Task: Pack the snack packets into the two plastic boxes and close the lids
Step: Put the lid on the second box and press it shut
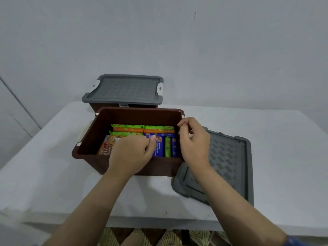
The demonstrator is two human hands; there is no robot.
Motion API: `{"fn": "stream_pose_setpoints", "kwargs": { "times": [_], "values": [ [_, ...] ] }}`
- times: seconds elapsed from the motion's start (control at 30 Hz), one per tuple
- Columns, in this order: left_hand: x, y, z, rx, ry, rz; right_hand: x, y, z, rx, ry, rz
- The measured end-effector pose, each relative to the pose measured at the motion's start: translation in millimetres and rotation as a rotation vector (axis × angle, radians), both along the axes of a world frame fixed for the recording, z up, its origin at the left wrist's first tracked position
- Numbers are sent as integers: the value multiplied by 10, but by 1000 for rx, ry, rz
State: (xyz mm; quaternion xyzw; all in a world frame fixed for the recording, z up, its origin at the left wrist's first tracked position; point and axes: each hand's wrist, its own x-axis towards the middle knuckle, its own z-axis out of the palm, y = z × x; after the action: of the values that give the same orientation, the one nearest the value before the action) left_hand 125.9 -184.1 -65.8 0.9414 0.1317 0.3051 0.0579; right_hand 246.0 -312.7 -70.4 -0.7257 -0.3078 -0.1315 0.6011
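Note:
An open brown plastic box (92, 139) stands mid-table, packed with snack packets: green-orange ones (127, 128) at the back, a blue one (159, 148) on the right and an orange-brown one (106, 147) on the left. My left hand (131, 153) reaches inside, and its curled fingers and thumb pinch the blue packet's left edge. My right hand (194, 142) hovers at the box's right wall with fingers curled; whether it grips the rim is unclear. The box's grey lid (230, 157) lies flat to the right. Behind it, a second brown box (106, 107) wears its grey lid (124, 89).
Everything sits on a white table (266, 139) pushed against a plain wall. The table's front edge (159, 221) runs just below my forearms. Patterned flooring (159, 237) shows beneath it.

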Motion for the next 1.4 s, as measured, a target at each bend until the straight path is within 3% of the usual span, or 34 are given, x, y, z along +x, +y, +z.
{"fn": "stream_pose_setpoints", "kwargs": {
  "times": [0.07,0.13,0.2,0.33,0.4,0.5,0.73,0.83,0.97,1.13,1.23,1.33,1.4],
  "values": [
    [84,-160,19,-12,-2,-32,61,-19,-80,189,170,-71],
    [193,-309,25,-12,34,-42,147,-101,-188,218,307,-148],
    [282,-446,7,-28,62,-64,291,-261,-368,-3,332,-213],
    [357,-630,-2,-73,11,-84,565,-678,-731,-814,355,-419],
    [382,-678,-7,-63,35,-63,599,-811,-788,-962,394,-506],
    [449,-706,-16,-58,123,-2,617,-906,-780,-1018,441,-583],
    [431,-702,-53,-55,187,23,778,-1147,-657,-1024,647,-611],
    [437,-684,-86,-52,187,17,769,-1184,-611,-966,596,-617],
    [429,-655,-121,-61,155,8,734,-1194,-558,-669,455,-655],
    [409,-661,-135,-71,79,17,793,-1276,-253,-390,464,-503],
    [448,-599,-84,-202,30,-38,766,-1232,96,-391,316,-437],
    [623,-519,77,-478,152,-75,683,-1142,492,-409,87,-376],
    [724,-512,193,-511,114,-95,621,-1106,730,-435,-41,-327]
  ]
}}
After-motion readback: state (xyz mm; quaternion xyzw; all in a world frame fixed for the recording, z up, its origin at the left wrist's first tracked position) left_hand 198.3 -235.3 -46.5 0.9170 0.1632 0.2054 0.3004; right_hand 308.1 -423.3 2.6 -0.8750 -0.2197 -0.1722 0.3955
